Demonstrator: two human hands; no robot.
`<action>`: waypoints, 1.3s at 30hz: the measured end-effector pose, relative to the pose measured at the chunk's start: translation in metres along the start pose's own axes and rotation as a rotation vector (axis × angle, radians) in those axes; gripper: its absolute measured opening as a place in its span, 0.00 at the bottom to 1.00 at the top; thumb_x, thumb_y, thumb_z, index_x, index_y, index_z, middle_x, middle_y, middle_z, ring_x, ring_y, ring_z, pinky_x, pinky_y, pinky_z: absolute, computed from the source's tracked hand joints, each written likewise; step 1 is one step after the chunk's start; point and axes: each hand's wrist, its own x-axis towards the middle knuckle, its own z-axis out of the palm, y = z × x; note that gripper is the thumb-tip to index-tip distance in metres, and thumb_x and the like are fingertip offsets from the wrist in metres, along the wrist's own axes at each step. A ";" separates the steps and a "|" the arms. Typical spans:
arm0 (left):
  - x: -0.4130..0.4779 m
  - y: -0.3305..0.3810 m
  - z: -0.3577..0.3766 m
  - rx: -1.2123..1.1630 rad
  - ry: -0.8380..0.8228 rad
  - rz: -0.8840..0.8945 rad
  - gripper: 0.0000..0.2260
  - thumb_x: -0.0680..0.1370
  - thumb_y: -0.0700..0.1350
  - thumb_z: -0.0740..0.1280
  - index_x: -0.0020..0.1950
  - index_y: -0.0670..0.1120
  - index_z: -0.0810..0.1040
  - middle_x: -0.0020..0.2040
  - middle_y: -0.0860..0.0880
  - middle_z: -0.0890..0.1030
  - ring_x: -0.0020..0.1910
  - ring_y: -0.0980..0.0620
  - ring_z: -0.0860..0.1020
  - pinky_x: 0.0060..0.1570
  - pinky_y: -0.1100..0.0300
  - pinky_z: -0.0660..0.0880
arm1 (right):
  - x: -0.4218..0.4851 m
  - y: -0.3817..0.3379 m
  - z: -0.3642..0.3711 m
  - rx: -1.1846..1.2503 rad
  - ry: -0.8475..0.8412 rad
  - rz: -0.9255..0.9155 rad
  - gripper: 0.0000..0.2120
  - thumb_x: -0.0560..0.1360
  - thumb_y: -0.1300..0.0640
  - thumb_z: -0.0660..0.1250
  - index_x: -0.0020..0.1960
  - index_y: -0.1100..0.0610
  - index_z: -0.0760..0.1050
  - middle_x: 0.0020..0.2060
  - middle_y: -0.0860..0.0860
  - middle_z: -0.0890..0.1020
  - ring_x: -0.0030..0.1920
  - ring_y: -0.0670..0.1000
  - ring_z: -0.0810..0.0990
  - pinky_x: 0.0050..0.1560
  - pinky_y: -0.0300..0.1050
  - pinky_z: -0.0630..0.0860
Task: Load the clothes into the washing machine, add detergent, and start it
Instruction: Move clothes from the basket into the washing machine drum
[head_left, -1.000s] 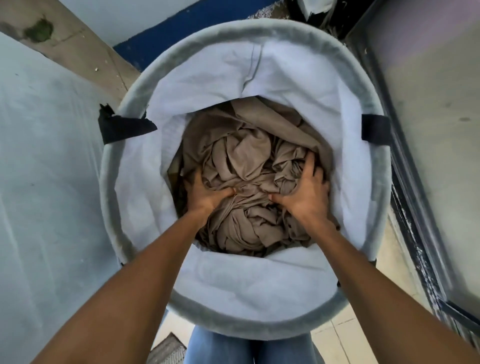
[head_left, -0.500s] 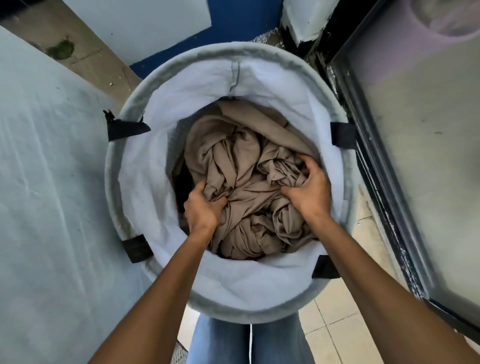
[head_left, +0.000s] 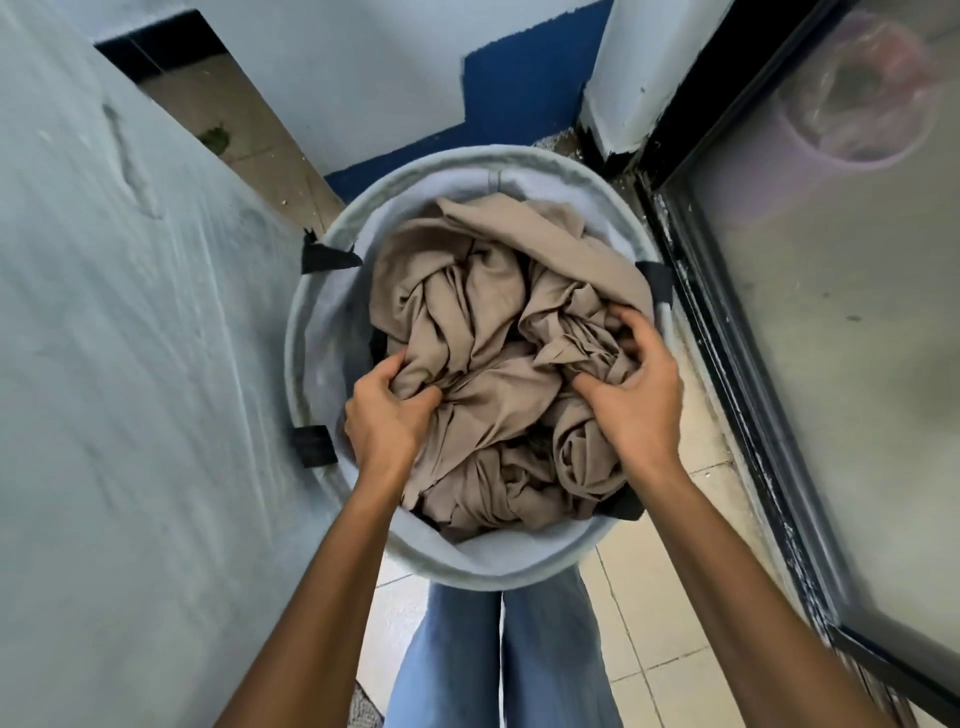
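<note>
A crumpled bundle of beige clothes (head_left: 483, 332) fills a round light-grey fabric laundry basket (head_left: 322, 332) with black strap handles, standing on the floor in front of my legs. My left hand (head_left: 387, 415) grips the cloth at the bundle's left side. My right hand (head_left: 631, 395) is closed on the folds at its right side. The bundle sits high, near the basket's rim. No washing machine or detergent is in view.
A pale blue-grey wall (head_left: 130, 364) runs close along the left. A black-framed frosted glass door (head_left: 831, 389) stands on the right. Beige floor tiles (head_left: 665, 597) lie between them. A blue painted wall strip (head_left: 519, 93) is behind the basket.
Both hands have closed on the beige clothes and the bundle has risen from deep inside the basket toward its rim. The basket now looks smaller and farther below me.
</note>
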 end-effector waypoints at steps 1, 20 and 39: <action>-0.003 0.002 -0.006 -0.042 0.004 -0.010 0.20 0.64 0.44 0.73 0.56 0.52 0.81 0.43 0.52 0.83 0.48 0.48 0.81 0.53 0.49 0.77 | -0.003 -0.005 -0.004 0.032 0.003 0.008 0.30 0.64 0.65 0.75 0.63 0.50 0.73 0.54 0.47 0.80 0.55 0.47 0.79 0.59 0.42 0.74; -0.094 0.098 -0.113 -0.425 0.102 0.149 0.19 0.68 0.33 0.69 0.54 0.49 0.83 0.42 0.54 0.84 0.46 0.55 0.82 0.52 0.57 0.77 | -0.051 -0.128 -0.090 0.562 -0.110 0.072 0.29 0.63 0.74 0.71 0.59 0.52 0.75 0.49 0.49 0.82 0.47 0.46 0.81 0.49 0.45 0.79; -0.265 0.267 -0.304 -0.495 0.245 0.649 0.22 0.63 0.36 0.68 0.35 0.66 0.82 0.36 0.63 0.83 0.41 0.64 0.81 0.48 0.64 0.77 | -0.176 -0.331 -0.223 0.940 -0.384 -0.119 0.31 0.62 0.66 0.69 0.64 0.51 0.74 0.54 0.54 0.83 0.47 0.51 0.84 0.39 0.43 0.81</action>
